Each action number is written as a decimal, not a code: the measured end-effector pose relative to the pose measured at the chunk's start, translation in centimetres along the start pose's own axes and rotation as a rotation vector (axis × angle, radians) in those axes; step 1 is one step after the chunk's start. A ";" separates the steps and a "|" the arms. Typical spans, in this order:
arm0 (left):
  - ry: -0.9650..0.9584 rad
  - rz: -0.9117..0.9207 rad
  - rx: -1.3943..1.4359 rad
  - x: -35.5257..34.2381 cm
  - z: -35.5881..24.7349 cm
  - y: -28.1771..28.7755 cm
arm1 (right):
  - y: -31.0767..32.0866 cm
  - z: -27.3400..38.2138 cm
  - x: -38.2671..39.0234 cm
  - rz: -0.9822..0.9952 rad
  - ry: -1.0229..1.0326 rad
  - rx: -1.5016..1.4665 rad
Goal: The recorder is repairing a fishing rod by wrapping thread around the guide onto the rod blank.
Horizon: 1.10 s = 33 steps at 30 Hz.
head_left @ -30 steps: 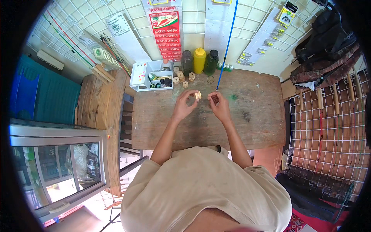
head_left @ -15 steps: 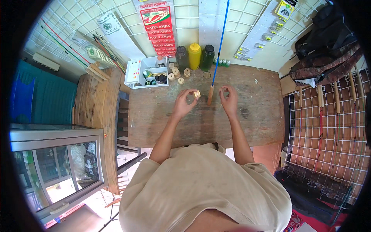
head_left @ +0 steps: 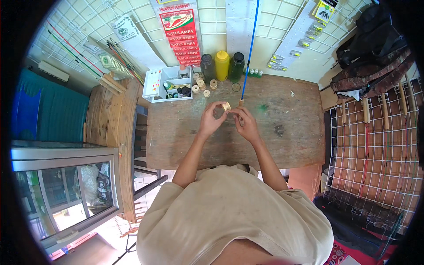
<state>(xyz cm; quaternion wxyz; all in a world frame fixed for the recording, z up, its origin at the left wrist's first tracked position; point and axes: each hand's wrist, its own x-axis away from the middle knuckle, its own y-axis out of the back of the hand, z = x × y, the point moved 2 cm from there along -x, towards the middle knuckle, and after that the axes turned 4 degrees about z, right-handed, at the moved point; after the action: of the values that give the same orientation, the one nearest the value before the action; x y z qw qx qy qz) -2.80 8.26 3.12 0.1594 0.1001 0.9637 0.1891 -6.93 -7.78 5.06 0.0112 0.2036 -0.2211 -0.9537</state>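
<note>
Over the middle of the table (head_left: 190,137), my left hand (head_left: 210,120) pinches a small pale wooden spool (head_left: 226,106) between thumb and fingers. My right hand (head_left: 245,125) is just to the right, its thumb and fingertips brought together close beside the spool. Whatever those fingertips hold, perhaps something thin, is too small to make out. A fishing rod with a blue shaft (head_left: 252,42) and a wooden handle (head_left: 241,102) stretches away from behind my right hand, which hides the handle's lower part.
Several wooden spools (head_left: 201,84) stand near a white divided box (head_left: 152,88) of small bottles at the back left. A grey bottle (head_left: 208,67), a yellow bottle (head_left: 222,66) and a dark green bottle (head_left: 237,67) line the wall. Bags (head_left: 375,53) hang at the right.
My right hand has moved left, from beyond the rod to the spool, and its fingertips have come together. My left hand keeps hold of the spool, almost in place.
</note>
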 end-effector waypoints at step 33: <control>0.008 0.037 0.132 -0.3 0.3 3.0 | 0.4 0.0 -2.0 -0.204 0.026 -0.191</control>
<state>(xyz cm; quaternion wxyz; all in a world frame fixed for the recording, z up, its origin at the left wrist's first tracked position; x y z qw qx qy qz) -2.05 11.00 4.17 0.1453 0.1276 0.9727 0.1287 -5.10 -7.92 5.95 -0.0639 0.2355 -0.1074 -0.9638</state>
